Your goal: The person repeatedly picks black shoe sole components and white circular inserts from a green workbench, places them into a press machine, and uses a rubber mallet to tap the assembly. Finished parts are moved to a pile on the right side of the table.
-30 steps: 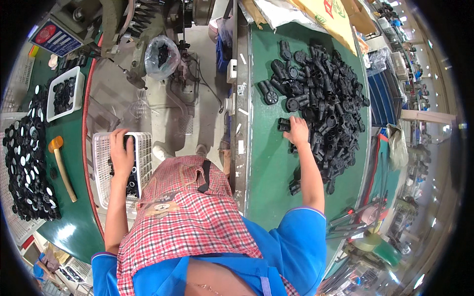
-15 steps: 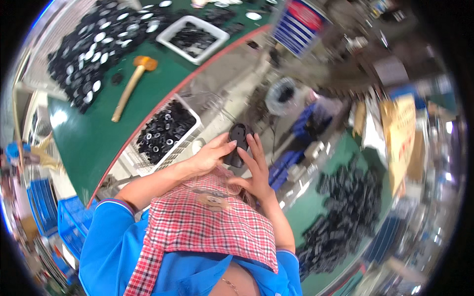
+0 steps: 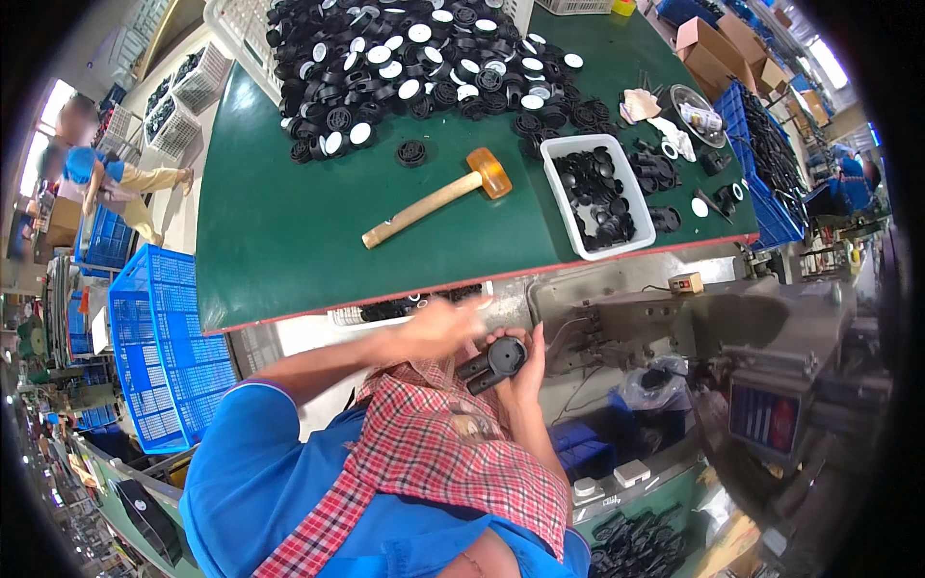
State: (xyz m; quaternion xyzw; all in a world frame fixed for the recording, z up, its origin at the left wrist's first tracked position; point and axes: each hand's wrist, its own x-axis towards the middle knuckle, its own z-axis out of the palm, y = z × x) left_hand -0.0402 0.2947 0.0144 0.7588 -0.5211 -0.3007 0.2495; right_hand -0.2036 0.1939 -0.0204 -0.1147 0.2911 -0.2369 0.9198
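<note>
My right hand [image 3: 525, 378] is closed around a black plastic part [image 3: 507, 357], which has a round, cup-like end facing up and a short stem pointing left. Just left of it, my left hand [image 3: 441, 328] is smeared by motion near the table's front edge, apart from the part; its fingers cannot be made out. Beyond both hands, a mallet [image 3: 434, 204] with an orange head and wooden handle lies on the green table [image 3: 289, 241]. To its right stands a white tray [image 3: 639, 207] of small black parts.
Black round parts and white discs [image 3: 419, 33] are heaped at the back of the table. A basket of black pieces [image 3: 414, 303] sits below its front edge. Blue crates [image 3: 159, 337] stand at left, a grey machine [image 3: 674, 328] at right. Another person [image 3: 120, 178] is far left.
My view has swung left toward the green table, bringing the mallet and tray in front. My left hand has come off the black part, which stays in my right hand.
</note>
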